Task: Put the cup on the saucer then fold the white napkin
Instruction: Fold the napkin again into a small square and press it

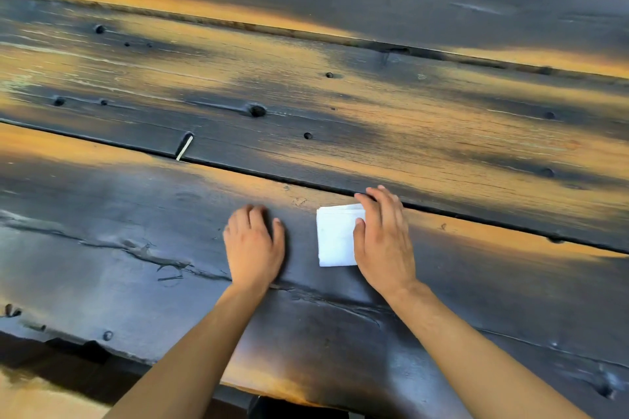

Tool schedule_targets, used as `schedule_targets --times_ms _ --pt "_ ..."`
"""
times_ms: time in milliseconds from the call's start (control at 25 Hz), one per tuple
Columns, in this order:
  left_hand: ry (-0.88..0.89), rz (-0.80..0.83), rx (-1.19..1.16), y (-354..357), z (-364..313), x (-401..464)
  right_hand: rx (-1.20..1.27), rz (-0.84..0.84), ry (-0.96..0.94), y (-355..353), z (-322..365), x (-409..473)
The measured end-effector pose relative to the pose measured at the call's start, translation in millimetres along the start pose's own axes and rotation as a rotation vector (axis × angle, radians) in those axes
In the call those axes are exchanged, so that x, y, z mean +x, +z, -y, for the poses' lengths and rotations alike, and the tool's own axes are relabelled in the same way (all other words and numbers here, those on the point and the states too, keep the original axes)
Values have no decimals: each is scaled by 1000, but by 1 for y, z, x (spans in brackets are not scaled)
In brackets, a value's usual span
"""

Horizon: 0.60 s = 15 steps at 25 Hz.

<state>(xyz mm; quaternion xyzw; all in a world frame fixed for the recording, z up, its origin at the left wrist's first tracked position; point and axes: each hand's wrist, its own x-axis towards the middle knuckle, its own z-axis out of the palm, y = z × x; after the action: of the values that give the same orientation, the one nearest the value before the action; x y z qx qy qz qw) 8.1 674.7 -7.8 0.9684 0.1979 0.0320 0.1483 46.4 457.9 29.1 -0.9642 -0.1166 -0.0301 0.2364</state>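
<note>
Dark wooden planks with orange worn patches make up the table [136, 248], and its near edge runs under the two bare forearms. Nearest to the person, the left hand [253, 245] lies palm down on the bare wood, fingers bent a little at the tips and holding nothing. Just to the right of it, with a strip of wood between, lies the white napkin [335, 236], folded into a small rectangle with stacked layers showing at its far edge. The right hand [383, 238] rests flat on the right part of the napkin, fingers straight and close together, thumb [359, 224] pressing on the paper. Its fingertips reach past the napkin to the dark gap between two planks. Further away and to the left of both hands, a small pale stick [184, 146] lies at the same gap.
</note>
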Motion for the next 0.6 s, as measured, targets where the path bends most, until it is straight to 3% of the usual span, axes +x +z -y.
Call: schedule_targets --times_ms 80,240,600 --pt "9 35 130 -2 40 14 -99 109 -130 11 5 5" --pt "32 145 222 2 87 27 -225 393 -39 33 0 15" --pt "55 80 183 8 97 28 -343 408 -42 54 -10 14"
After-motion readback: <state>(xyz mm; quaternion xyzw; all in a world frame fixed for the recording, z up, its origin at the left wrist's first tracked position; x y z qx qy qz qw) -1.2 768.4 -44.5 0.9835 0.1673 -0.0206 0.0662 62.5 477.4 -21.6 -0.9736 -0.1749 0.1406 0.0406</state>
